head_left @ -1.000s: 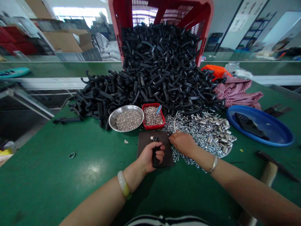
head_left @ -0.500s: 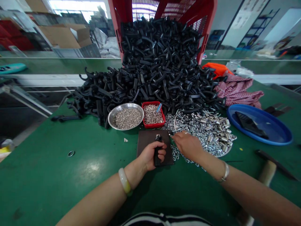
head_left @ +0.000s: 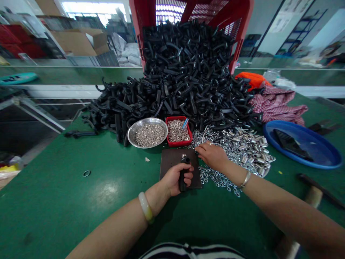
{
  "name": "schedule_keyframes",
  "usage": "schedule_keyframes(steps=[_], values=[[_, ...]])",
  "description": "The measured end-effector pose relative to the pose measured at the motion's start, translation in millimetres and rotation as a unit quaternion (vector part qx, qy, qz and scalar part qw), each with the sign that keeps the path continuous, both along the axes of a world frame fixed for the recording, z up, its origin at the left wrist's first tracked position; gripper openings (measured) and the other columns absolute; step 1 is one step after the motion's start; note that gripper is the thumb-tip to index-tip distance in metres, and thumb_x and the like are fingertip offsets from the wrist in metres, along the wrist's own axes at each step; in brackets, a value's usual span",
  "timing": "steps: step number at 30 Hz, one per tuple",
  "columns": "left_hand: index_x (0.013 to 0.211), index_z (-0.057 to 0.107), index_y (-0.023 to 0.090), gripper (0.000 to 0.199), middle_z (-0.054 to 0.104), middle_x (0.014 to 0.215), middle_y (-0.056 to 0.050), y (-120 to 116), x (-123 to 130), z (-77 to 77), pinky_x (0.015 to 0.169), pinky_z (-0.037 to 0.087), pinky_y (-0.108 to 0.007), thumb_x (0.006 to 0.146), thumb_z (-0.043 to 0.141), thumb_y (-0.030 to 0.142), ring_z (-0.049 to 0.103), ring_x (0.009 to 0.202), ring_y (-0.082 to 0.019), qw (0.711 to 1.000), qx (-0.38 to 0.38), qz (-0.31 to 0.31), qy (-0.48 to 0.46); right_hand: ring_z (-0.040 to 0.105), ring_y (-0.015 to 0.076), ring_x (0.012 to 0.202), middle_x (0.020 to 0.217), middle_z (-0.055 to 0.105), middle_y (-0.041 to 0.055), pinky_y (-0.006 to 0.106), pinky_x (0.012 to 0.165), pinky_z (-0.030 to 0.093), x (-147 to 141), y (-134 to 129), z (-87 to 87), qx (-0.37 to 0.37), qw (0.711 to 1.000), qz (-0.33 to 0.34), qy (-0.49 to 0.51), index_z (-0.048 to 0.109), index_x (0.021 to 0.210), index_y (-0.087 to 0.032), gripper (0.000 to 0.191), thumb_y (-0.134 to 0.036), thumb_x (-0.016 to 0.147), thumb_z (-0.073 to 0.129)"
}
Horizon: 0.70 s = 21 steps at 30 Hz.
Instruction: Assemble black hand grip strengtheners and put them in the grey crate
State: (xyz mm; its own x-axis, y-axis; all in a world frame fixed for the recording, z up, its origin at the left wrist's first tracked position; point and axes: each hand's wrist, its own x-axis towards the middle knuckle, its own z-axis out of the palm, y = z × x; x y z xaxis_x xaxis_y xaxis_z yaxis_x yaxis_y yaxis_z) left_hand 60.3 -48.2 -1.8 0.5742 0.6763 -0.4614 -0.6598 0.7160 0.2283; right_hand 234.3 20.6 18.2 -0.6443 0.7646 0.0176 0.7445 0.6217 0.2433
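Note:
My left hand [head_left: 179, 178] is wrapped around a black plastic handle [head_left: 183, 181], held upright over a dark square plate [head_left: 168, 160]. A small shiny metal piece [head_left: 184, 156] shows at the handle's top. My right hand [head_left: 212, 155] is at the left edge of a heap of small metal rings or nuts [head_left: 215, 177], just right of the plate. Its fingers are drawn together, and whatever lies between the tips is too small to make out. Beyond the plate stand a red tray of small metal pins [head_left: 178, 131] and a metal bowl of tiny metal parts [head_left: 149, 136].
A large pile of black curved handles [head_left: 185, 82] spills from a red crate [head_left: 241, 39]. Metal springs [head_left: 256, 151] lie at the heap's right, beside a blue tray [head_left: 320, 153]. A hammer [head_left: 314, 196] lies at right. One ring [head_left: 86, 173] lies at left; a checked cloth [head_left: 277, 102] sits behind.
My right hand has shifted slightly up and left along the heap's edge. The left hand keeps its hold on the black handle. The whole view has moved slightly.

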Motion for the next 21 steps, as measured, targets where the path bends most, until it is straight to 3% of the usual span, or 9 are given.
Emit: schedule_keyframes(steps=[6, 10, 12, 15, 18, 21], values=[[0.080, 0.044, 0.014, 0.010, 0.041, 0.065, 0.003, 1.2, 2.6, 0.4, 0.034, 0.025, -0.008, 0.073, 0.049, 0.009, 0.034, 0.041, -0.001, 1.000, 0.006, -0.002, 0.018, 0.048, 0.0229, 0.096, 0.098, 0.058, 0.0101, 0.026, 0.062, 0.040, 1.6, -1.1, -5.4, 0.013, 1.000, -0.011, 0.006, 0.061, 0.088, -0.018, 0.014, -0.017, 0.084, 0.048], [0.076, 0.045, 0.013, 0.008, 0.041, 0.065, 0.003, 1.1, 1.3, -0.3, 0.034, 0.025, -0.008, 0.072, 0.051, 0.010, 0.033, 0.041, -0.001, 1.000, 0.008, -0.003, 0.023, 0.052, 0.0224, 0.090, 0.089, 0.062, 0.0090, 0.030, 0.069, 0.042, -2.6, -3.0, 3.8, -0.009, 0.992, -0.028, 0.126, 0.062, 0.081, -0.016, 0.009, -0.022, 0.080, 0.056], [0.076, 0.047, 0.013, 0.008, 0.041, 0.065, 0.003, 0.9, 0.7, -0.4, 0.034, 0.025, -0.009, 0.073, 0.054, 0.013, 0.033, 0.042, -0.001, 1.000, 0.019, -0.006, 0.011, 0.056, 0.0179, 0.076, 0.078, 0.063, 0.0049, 0.028, 0.066, 0.043, -6.1, -7.2, 12.5, -0.084, 0.961, -0.057, 0.258, 0.061, 0.078, -0.017, 0.011, -0.027, 0.079, 0.057], [0.081, 0.050, 0.013, 0.017, 0.042, 0.067, 0.002, 0.8, 0.9, 0.2, 0.035, 0.027, -0.009, 0.075, 0.057, 0.027, 0.035, 0.044, -0.002, 0.998, 0.047, -0.001, -0.031, 0.056, 0.0122, 0.062, 0.069, 0.063, -0.0006, 0.024, 0.060, 0.043, -14.2, -16.4, 23.4, -0.214, 0.873, -0.072, 0.432, 0.061, 0.077, -0.018, 0.013, -0.030, 0.078, 0.058], [0.084, 0.051, 0.014, 0.031, 0.043, 0.068, 0.002, 0.9, 2.2, -0.4, 0.034, 0.027, -0.009, 0.076, 0.056, 0.044, 0.035, 0.045, -0.002, 0.997, 0.058, 0.007, -0.050, 0.057, 0.0117, 0.064, 0.070, 0.064, -0.0010, 0.024, 0.061, 0.043, -21.4, -23.6, 26.9, -0.250, 0.828, -0.071, 0.498, 0.062, 0.077, -0.018, 0.010, -0.026, 0.076, 0.057], [0.080, 0.051, 0.013, 0.035, 0.043, 0.068, 0.003, 1.1, 4.3, -2.9, 0.033, 0.026, -0.009, 0.077, 0.054, 0.047, 0.034, 0.044, -0.001, 0.998, 0.054, 0.014, -0.040, 0.057, 0.0121, 0.065, 0.072, 0.064, 0.0001, 0.024, 0.061, 0.043, -25.2, -26.4, 25.5, -0.259, 0.798, -0.091, 0.536, 0.062, 0.078, -0.017, 0.011, -0.025, 0.075, 0.057]])
